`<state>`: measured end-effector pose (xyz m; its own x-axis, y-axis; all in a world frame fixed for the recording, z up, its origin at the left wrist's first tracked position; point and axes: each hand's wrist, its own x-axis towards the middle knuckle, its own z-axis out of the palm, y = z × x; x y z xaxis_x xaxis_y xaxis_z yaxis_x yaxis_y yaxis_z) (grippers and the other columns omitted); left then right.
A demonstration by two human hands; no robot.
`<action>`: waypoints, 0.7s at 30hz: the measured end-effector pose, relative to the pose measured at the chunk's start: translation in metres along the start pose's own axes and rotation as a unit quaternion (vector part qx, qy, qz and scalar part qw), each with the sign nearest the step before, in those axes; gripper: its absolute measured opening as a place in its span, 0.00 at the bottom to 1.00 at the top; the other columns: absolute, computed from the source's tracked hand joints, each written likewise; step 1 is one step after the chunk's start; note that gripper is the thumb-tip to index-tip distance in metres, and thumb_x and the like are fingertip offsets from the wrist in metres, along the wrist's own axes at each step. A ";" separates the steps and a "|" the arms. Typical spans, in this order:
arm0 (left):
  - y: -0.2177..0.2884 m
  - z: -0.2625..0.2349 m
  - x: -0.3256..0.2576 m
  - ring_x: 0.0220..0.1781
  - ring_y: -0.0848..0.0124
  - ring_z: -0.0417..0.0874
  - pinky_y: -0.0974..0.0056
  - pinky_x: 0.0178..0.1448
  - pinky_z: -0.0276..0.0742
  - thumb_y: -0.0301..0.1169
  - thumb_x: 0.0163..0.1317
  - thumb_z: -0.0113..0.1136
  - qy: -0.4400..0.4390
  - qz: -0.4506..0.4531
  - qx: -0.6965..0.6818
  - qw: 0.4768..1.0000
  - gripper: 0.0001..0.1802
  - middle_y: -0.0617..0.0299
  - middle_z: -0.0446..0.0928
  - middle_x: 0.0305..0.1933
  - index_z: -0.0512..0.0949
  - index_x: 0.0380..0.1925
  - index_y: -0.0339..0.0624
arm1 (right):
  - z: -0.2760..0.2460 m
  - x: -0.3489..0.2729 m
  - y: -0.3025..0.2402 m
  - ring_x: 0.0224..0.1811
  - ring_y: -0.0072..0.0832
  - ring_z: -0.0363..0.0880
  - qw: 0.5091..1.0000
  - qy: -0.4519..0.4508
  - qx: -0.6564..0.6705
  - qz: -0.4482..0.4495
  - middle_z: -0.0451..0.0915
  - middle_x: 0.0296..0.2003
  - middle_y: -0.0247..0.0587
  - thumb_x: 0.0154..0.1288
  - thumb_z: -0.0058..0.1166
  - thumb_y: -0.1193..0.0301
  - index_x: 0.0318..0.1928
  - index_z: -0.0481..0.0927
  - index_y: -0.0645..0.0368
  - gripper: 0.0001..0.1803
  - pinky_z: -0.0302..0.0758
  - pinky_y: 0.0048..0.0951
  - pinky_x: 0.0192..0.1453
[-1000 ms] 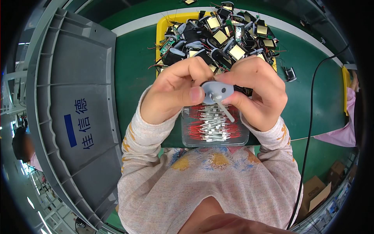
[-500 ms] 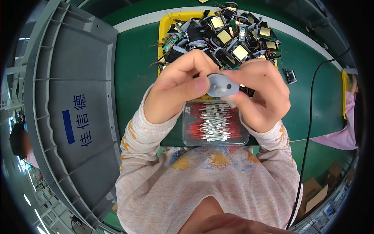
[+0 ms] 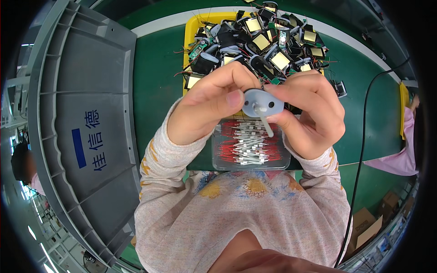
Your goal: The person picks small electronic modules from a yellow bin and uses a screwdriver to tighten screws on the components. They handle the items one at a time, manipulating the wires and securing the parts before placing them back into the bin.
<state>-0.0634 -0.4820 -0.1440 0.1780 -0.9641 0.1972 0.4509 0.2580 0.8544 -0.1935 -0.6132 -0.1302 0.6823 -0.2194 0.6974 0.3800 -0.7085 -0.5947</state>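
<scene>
Between my two hands, above a clear tray, is a small device with a pale grey oval end face [image 3: 253, 98]. The face has dark round holes, and a thin whitish stick [image 3: 266, 125] slants from its middle toward me. My left hand [image 3: 207, 100] is closed, thumb and fingers pinching the device's left side. On its right side, my right hand [image 3: 314, 111] grips the rim with thumb and forefinger. Fingers hide most of the device's body. Below, the clear plastic tray [image 3: 227, 166] holds many thin white-and-red pieces [image 3: 250, 145].
A yellow bin [image 3: 191, 34] at the back is heaped with black, grey-ended devices [image 3: 273, 50], wires and boards. A large grey crate [image 3: 91, 136] stands on the left. One black cable [image 3: 364, 123] crosses the green table [image 3: 154, 82] on the right. A person in pink [image 3: 400, 145] is at far right.
The device has turned in my fingers, so its grey face shows more fully and the whitish stick shows at length. My right hand has shifted slightly right and toward me.
</scene>
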 end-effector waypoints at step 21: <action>0.023 0.022 0.004 0.31 0.73 0.73 0.70 0.39 0.65 0.33 0.36 0.72 0.137 0.175 0.581 0.783 0.17 0.66 0.73 0.24 0.74 0.24 0.41 | 0.008 -0.008 0.022 0.32 0.22 0.75 0.749 0.027 0.562 0.352 0.77 0.36 0.38 0.55 0.58 0.73 0.42 0.73 0.63 0.15 0.74 0.21 0.37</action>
<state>-0.0719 -0.4812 -0.1130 0.3654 -0.7560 0.5430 -0.7399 0.1180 0.6623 -0.1856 -0.6218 -0.1522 0.9456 -0.3214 0.0511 0.2448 0.5991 -0.7623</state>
